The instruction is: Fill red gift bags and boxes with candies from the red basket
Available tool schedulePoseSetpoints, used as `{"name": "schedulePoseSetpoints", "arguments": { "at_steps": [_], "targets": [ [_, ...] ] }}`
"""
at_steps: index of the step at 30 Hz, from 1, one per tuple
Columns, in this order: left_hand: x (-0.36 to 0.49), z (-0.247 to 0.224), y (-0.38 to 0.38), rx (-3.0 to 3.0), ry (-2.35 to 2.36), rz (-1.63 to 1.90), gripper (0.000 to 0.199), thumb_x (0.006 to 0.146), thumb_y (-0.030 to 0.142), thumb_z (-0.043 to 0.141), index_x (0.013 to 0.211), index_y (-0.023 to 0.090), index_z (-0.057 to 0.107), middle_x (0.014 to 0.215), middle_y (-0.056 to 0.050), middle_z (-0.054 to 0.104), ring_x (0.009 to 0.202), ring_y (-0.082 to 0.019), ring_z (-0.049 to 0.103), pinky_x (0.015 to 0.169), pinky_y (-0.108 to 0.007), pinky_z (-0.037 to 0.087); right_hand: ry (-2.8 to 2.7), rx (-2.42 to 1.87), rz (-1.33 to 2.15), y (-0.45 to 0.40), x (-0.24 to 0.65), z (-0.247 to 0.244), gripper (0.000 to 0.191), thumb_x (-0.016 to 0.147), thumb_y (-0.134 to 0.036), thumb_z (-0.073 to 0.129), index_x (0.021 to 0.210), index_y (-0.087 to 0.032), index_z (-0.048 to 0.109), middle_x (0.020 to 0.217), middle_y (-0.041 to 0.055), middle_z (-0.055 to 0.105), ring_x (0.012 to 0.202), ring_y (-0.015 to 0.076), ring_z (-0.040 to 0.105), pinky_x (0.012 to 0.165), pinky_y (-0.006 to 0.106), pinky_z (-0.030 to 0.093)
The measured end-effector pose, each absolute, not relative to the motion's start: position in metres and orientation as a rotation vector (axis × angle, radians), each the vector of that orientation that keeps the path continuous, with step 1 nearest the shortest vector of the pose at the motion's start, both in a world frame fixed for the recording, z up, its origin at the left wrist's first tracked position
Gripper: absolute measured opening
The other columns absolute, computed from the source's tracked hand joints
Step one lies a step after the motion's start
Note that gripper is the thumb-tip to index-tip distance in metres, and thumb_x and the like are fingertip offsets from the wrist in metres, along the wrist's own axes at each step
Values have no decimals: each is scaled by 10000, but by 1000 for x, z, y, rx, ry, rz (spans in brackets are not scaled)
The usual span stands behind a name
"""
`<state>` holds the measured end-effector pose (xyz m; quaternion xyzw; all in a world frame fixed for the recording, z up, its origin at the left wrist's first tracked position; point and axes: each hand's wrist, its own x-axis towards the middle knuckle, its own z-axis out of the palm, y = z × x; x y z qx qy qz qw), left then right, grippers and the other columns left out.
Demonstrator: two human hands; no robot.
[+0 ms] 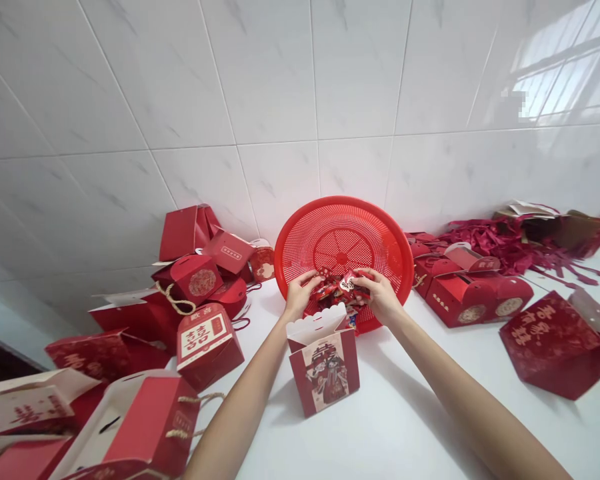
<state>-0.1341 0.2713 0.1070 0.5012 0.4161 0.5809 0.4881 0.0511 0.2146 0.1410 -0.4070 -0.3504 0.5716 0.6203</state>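
A round red plastic basket [340, 207] leans back against the wall, with wrapped candies [330, 290] piled at its lower side. Over that pile, the fingers of my left hand [300, 293] are closed on a red wrapped candy. My right hand [380, 293] pinches a candy wrapper with a white patch [347, 283] between thumb and fingers. In front of the basket an open red gift box [325, 370], printed with a couple, stands upright between my forearms. Its inside is mostly hidden, and neither hand touches it.
Several red gift boxes [210, 343] crowd the left side, some with rope handles. More folded boxes [463, 287] stand at the right, near an open red box [555, 343]. Dark red ribbons [495, 240] lie along the tiled wall [275, 73].
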Motion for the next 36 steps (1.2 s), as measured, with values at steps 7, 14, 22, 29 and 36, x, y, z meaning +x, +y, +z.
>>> {"name": "schedulePoseSetpoints", "arguments": {
  "at_steps": [7, 14, 22, 29, 36],
  "targets": [
    [-136, 108, 273, 1443, 1145, 1335, 335, 527, 153, 822, 857, 134, 763, 987, -119, 762, 974, -261, 687, 962, -417, 492, -808, -929, 1306, 214, 53, 143, 421, 507, -309, 861, 846, -204, 635, 762, -12, 686, 538, 127, 605, 398, 207, 395],
    [-143, 112, 276, 1397, 1200, 1405, 266, 557, 149, 769, 820, 146, 734, 921, -93, 752, 868, -217, 677, 887, -384, 511, -832, -905, 1283, 211, 55, 152, 442, 502, -321, 869, 855, -198, 634, 716, -19, 679, 532, 136, 609, 384, 206, 375],
    [-145, 133, 267, 1298, 957, 1572, 367, 615, 320, 800, 925, 156, 691, 964, -59, 711, 927, -190, 656, 908, -357, 501, -871, -869, 1311, 210, 53, 148, 423, 515, -349, 902, 826, -189, 663, 771, 17, 726, 629, 180, 672, 449, 241, 475],
    [-131, 146, 249, 1463, 834, 1355, 391, 645, 341, 807, 971, 162, 685, 989, -64, 717, 940, -196, 652, 909, -369, 507, -928, -878, 1316, 208, 52, 147, 408, 515, -400, 915, 757, -178, 672, 773, 17, 711, 643, 169, 662, 529, 258, 509],
    [-126, 144, 248, 1565, 783, 1272, 343, 666, 343, 806, 932, 157, 698, 972, -74, 722, 965, -206, 648, 917, -370, 504, -921, -844, 1304, 215, 52, 143, 431, 489, -414, 918, 740, -170, 665, 721, 11, 697, 638, 155, 631, 545, 251, 489]
  ]
}}
